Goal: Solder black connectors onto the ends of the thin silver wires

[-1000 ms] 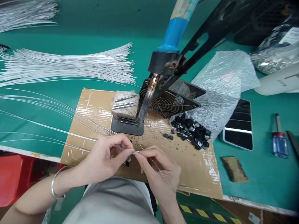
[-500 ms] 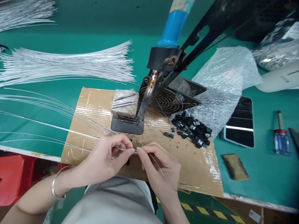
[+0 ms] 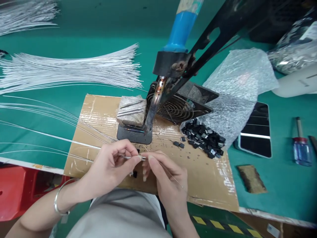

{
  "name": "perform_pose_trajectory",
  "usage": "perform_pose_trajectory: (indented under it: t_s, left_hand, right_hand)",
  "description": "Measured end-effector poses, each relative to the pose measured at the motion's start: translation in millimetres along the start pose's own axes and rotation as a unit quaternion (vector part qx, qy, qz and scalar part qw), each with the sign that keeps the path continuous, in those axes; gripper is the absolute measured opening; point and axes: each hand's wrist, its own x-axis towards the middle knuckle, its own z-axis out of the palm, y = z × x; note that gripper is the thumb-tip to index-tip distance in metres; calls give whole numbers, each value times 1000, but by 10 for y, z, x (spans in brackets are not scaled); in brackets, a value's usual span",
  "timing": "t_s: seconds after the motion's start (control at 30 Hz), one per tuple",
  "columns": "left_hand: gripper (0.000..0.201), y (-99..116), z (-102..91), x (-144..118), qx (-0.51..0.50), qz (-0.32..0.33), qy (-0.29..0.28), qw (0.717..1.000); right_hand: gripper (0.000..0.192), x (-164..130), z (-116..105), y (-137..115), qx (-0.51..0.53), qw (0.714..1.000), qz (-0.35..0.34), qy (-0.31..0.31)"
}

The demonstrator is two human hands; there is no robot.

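Observation:
My left hand (image 3: 112,167) is closed in a pinch around thin white wires (image 3: 81,143), which trail off to the left. My right hand (image 3: 167,175) pinches close to the left fingertips, at the wire's end. A fine, solder-like strand (image 3: 174,178) runs across the right fingers. The exact point of contact is partly hidden by the fingers. Just beneath the hands lies a small black piece (image 3: 135,174) on the cardboard (image 3: 198,188). Beyond them, a blue-handled soldering iron (image 3: 177,31) hangs in a black stand, its tip pointing down over a dark metal plate (image 3: 135,137).
A worn block (image 3: 131,115) carries several metal pins. Behind the iron's tip sits a small fan (image 3: 179,105). Small black connector pieces (image 3: 204,137) are heaped by bubble wrap (image 3: 237,79). Rightward lie a phone (image 3: 256,132), screwdriver (image 3: 301,147) and sponge (image 3: 252,178); a white wire bundle (image 3: 74,71) lies left.
My right hand's lower fingers have spread out a little below the pinch, and the fine strand has shifted with it. The left hand has moved slightly left, still holding the wires.

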Motion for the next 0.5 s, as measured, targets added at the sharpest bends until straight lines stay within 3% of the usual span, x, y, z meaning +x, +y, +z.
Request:
perform_pose_trajectory:
  t_s: [0.23,0.5]
  left_hand:
    - [22,17,-4,-17,11,8,11,1000]
    - [25,-19,14,-41,51,9,25,998]
  right_hand:
    - [10,-14,58,-36,74,997,37,7]
    - [9,-12,61,-20,89,993,75,13]
